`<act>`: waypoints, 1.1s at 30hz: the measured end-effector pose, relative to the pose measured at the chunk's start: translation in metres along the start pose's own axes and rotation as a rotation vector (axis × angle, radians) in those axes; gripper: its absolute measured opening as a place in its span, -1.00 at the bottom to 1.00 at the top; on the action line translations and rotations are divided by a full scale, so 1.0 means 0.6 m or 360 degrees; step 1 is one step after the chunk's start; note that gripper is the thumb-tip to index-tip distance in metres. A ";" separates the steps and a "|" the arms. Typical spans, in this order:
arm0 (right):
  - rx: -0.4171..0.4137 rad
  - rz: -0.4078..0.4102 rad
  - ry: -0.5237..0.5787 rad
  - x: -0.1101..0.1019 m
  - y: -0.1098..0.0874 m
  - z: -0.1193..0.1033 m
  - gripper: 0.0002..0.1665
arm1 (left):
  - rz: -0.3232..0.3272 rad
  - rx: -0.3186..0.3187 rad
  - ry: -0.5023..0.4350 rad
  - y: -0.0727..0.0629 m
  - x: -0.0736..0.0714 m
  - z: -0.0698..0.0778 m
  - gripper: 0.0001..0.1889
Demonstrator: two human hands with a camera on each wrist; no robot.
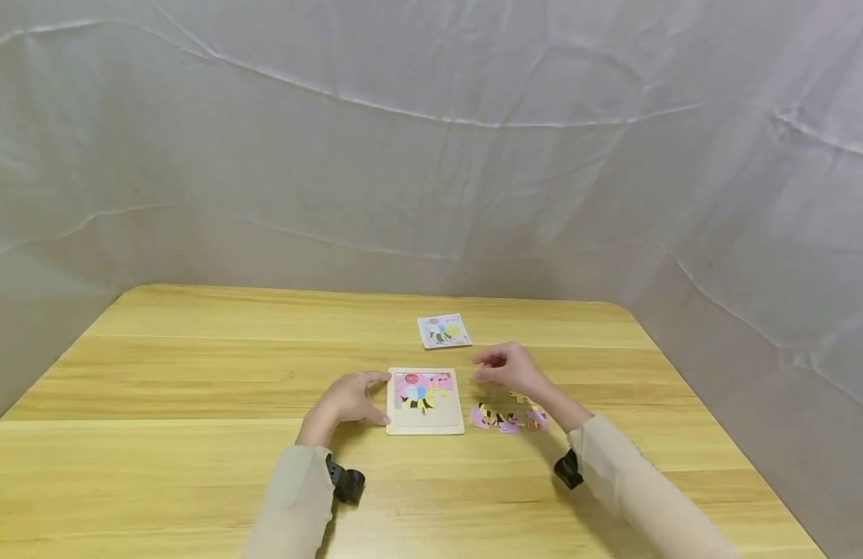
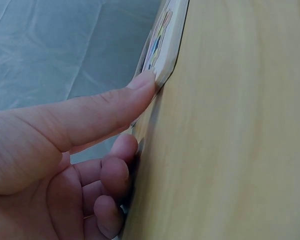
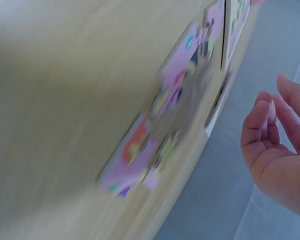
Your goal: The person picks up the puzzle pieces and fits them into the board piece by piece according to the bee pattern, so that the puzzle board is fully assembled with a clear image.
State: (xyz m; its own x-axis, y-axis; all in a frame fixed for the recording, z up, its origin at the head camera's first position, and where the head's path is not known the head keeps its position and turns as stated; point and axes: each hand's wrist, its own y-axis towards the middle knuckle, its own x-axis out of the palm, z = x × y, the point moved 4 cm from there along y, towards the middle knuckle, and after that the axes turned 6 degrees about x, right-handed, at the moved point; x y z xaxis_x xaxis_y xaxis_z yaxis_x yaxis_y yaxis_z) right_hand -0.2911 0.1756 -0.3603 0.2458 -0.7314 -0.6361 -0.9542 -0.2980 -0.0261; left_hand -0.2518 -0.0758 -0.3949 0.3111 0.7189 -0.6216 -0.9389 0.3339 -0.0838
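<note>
A square wooden puzzle board (image 1: 426, 430) lies on the table, its upper part filled with pieces that show a bee picture. At its left side is my left hand (image 1: 349, 399), thumb and index finger spread along the edge. In the left wrist view the straight thumb (image 2: 107, 112) touches the board's corner while the other fingers bend below. My right hand (image 1: 513, 368) hovers right of the board, fingers loosely bent. Nothing shows between its fingers in the right wrist view. Below that hand lie loose pink, yellow and black puzzle pieces (image 1: 509, 427).
Behind the board, a printed picture card (image 1: 445, 331) with the same bee design lies on the wooden table (image 1: 193, 466). Grey cloth (image 1: 403, 171) hangs around the table's back and sides.
</note>
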 end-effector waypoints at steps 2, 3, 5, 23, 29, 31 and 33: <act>0.0003 0.0018 0.0002 -0.009 -0.005 0.006 -0.70 | 0.0003 0.0000 0.0002 -0.001 -0.001 0.000 -0.25; 0.0004 0.0024 0.0003 -0.013 -0.008 0.009 -0.70 | 0.0003 -0.0002 -0.0001 -0.001 -0.001 0.000 -0.25; 0.0007 0.0038 0.0004 -0.021 -0.013 0.015 -0.70 | 0.0002 -0.0005 -0.0007 -0.002 -0.002 0.000 -0.25; 0.0029 -0.0034 0.0021 -0.063 -0.042 0.082 -0.66 | 0.0008 -0.0007 0.0004 -0.005 -0.005 -0.001 -0.26; 0.0071 -0.0054 -0.0068 -0.063 -0.041 0.098 -0.64 | 0.0010 -0.0001 0.0005 -0.006 -0.005 -0.002 -0.26; 0.0100 -0.0076 -0.0075 -0.061 -0.040 0.104 -0.62 | 0.0009 -0.0002 0.0004 -0.006 -0.005 -0.002 -0.26; 0.0127 -0.0087 -0.0077 -0.060 -0.039 0.107 -0.61 | 0.0007 0.0001 0.0005 -0.006 -0.005 -0.003 -0.26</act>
State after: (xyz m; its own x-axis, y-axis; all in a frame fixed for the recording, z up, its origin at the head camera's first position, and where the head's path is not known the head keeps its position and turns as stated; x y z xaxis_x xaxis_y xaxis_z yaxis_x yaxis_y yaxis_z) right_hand -0.2885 0.2483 -0.3865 0.2912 -0.6843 -0.6685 -0.9506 -0.2854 -0.1219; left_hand -0.2494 -0.0801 -0.3941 0.3065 0.7183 -0.6246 -0.9402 0.3309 -0.0807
